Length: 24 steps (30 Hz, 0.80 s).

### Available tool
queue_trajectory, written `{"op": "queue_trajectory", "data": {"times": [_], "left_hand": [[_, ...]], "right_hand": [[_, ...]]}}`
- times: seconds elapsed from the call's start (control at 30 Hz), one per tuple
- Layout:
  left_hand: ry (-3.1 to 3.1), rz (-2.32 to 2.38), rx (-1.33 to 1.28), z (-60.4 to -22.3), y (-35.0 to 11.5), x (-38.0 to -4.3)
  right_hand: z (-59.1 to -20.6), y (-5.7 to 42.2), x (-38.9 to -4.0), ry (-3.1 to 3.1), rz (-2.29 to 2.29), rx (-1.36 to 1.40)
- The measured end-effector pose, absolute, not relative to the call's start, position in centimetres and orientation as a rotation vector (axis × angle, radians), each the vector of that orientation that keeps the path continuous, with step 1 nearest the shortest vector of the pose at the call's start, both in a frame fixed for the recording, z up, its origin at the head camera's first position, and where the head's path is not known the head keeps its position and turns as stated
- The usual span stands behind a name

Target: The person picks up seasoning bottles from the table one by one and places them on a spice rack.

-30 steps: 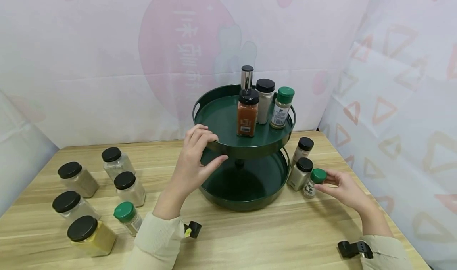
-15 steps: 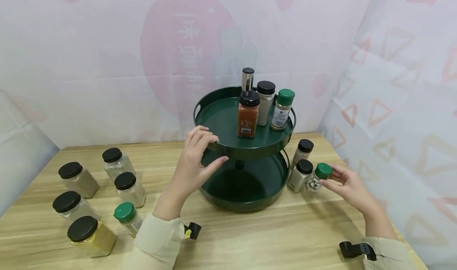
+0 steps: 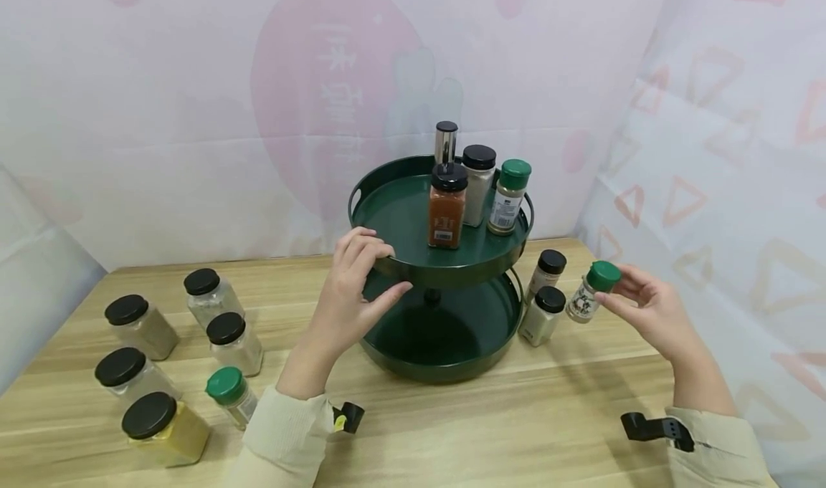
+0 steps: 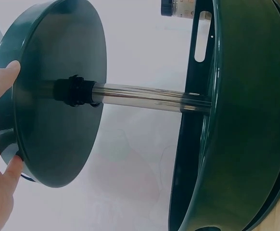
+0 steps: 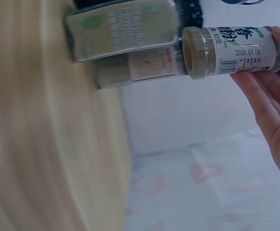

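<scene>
A two-tier dark green tray stand (image 3: 445,370) stands on the table. My left hand (image 3: 351,287) holds the front left rim of its upper tier (image 3: 403,208), fingers over the edge and thumb below; the left wrist view shows the hand (image 4: 0,192) at that tier's wall. My right hand (image 3: 652,309) pinches a small spice jar (image 3: 583,303) near its green cap, tilted and lifted off the table. In the right wrist view this labelled jar (image 5: 243,50) hangs beside two black-capped jars (image 5: 125,29).
Two black-capped jars (image 3: 540,319) stand right of the stand. On the upper tier are an orange-red spice jar (image 3: 447,216), a pale jar (image 3: 479,187), a green-capped jar (image 3: 506,205) and a silver-topped bottle (image 3: 446,144). Several jars (image 3: 171,434) stand at the table's left.
My right hand has raised the green-capped spice jar from the table and moved it up and to the right, away from the two black-capped jars. My left hand has stayed on the rim.
</scene>
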<state>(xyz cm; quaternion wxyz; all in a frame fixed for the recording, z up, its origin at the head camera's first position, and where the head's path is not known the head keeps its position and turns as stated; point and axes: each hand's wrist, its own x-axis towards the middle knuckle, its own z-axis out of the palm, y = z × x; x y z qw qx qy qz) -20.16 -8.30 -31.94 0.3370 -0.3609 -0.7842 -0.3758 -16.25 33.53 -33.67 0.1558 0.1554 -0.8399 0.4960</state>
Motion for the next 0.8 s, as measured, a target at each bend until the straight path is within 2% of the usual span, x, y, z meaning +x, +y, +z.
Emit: {"op": "queue_trajectory", "data": {"times": [0.4,0.57,0.8], "left_hand": [[-2.043,-0.968,-0.929,-31.9,-8.3,-20.3],[-2.043,-0.973,-0.928,-31.9,-8.2,-20.4],[-2.05,-0.977,-0.931,-32.0,-8.2,-20.3]], "right_hand": [[-27.9,31.5,-17.6,-2.11,1.653,0.662],[-25.4,29.9,-17.9,-1.945,1.817,0.687],[-22.6,28.1,-18.2,-1.905,1.822,0.684]]}}
